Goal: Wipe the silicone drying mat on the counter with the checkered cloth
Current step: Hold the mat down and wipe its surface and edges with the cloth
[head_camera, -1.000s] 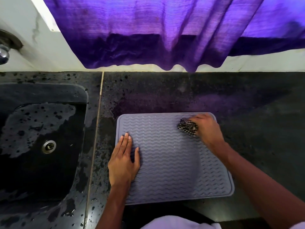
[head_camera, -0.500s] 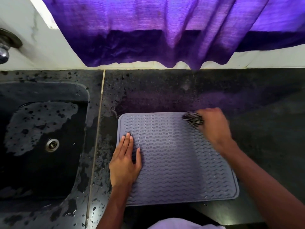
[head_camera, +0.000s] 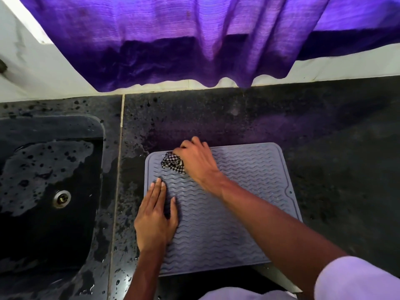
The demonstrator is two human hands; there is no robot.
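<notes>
A grey silicone drying mat (head_camera: 249, 191) with wavy ridges lies on the dark stone counter (head_camera: 324, 137). My right hand (head_camera: 194, 161) grips a bunched black-and-white checkered cloth (head_camera: 172, 164) and holds it down on the mat's far left corner. My left hand (head_camera: 155, 215) lies flat with straight fingers on the mat's left edge, pressing it to the counter. My right forearm crosses the mat diagonally and hides part of its middle.
A wet black sink (head_camera: 47, 191) with a metal drain (head_camera: 62, 198) lies to the left, across a pale seam. Water drops dot the counter around it. A purple curtain (head_camera: 194, 40) hangs over the white back wall. The counter's front edge runs just below the mat.
My right hand has swept the cloth from the mat's far right corner across to its far left corner. My left hand has stayed pressed on the left edge.
</notes>
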